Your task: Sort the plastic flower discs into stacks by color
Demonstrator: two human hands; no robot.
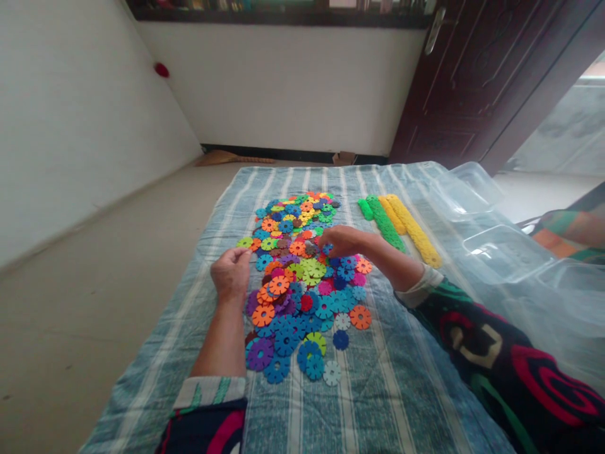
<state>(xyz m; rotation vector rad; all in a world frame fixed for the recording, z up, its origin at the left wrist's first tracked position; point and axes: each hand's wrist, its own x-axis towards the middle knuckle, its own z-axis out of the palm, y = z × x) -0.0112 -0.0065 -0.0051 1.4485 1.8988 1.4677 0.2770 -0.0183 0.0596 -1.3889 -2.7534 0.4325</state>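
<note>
A large heap of flat, multicoloured plastic snowflake discs [293, 284] lies on a striped blue-green cloth [189, 353]. My left hand [230, 272] rests at the heap's left edge, its fingers curled and hiding whatever lies beneath them. My right hand [343, 241] reaches over the middle of the heap, with its fingertips down among the discs. Any disc between those fingers is hidden. To the right of that hand lie a green strip of joined discs [384, 222] and a yellow strip of joined discs [413, 230].
Clear plastic containers [505, 252] stand on the cloth's right side. Beyond the cloth are a tiled floor [94, 328], a straw broom [231, 158], a cardboard piece [344, 157] and a dark wooden door [466, 82]. Patterned fabric [570, 230] shows at the right edge.
</note>
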